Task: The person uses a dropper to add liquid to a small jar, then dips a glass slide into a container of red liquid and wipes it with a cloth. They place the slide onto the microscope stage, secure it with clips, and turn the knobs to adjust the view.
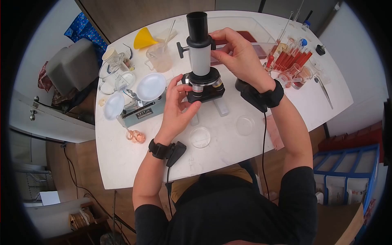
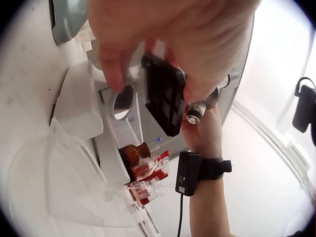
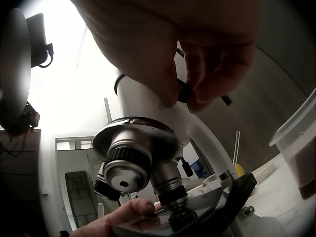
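Note:
A microscope [image 1: 201, 61] with a white tube and black eyepiece stands on the white table in front of the person. The right hand [image 1: 241, 57] pinches the black focus knob [image 3: 184, 92] on the tube's right side between thumb and fingers. Lower down, the left hand [image 1: 176, 108] grips the edge of the black stage [image 2: 165, 96], thumb on one side and fingers on the other. Silver objectives [image 3: 127, 165] hang from the nosepiece above the stage. Under the stage a round mirror [image 2: 123, 102] shows in the left wrist view.
Two clear petri dishes [image 1: 200, 137] lie near the front edge. Left stand a balance [image 1: 143, 114] with white pans, a plastic beaker [image 1: 159, 59] and a yellow funnel [image 1: 143, 38]. Test tubes [image 1: 292, 57] of red liquid, bottles and tweezers [image 1: 324, 92] are at right.

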### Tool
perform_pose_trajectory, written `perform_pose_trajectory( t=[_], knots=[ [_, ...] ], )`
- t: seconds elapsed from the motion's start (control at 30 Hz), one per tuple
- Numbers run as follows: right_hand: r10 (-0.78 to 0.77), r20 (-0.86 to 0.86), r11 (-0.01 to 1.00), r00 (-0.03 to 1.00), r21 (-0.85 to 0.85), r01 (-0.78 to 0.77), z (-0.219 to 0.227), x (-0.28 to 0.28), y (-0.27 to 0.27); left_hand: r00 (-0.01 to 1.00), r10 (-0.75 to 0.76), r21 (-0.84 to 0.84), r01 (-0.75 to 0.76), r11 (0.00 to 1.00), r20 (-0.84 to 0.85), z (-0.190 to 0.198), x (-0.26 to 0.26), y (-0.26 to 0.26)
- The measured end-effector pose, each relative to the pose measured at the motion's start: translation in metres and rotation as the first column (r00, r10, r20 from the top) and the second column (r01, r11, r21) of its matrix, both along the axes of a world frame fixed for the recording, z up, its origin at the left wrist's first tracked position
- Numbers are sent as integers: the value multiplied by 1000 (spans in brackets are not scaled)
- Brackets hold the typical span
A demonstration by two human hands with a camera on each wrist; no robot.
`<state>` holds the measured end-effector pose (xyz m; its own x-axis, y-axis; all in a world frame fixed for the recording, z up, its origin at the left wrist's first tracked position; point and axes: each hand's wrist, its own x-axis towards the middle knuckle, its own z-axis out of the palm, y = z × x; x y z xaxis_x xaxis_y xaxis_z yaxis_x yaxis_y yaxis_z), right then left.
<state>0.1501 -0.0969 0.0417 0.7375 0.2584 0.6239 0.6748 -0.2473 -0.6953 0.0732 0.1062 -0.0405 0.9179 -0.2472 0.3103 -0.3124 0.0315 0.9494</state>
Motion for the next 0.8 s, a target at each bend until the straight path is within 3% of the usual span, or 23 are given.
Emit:
perform_pose_trajectory(
  t=[0.8],
  knots=[
    [-1,25,1000,1000,-30,2,0,3,-2,1000,9,21,-9,1000,-1,1,0,0]
  ],
)
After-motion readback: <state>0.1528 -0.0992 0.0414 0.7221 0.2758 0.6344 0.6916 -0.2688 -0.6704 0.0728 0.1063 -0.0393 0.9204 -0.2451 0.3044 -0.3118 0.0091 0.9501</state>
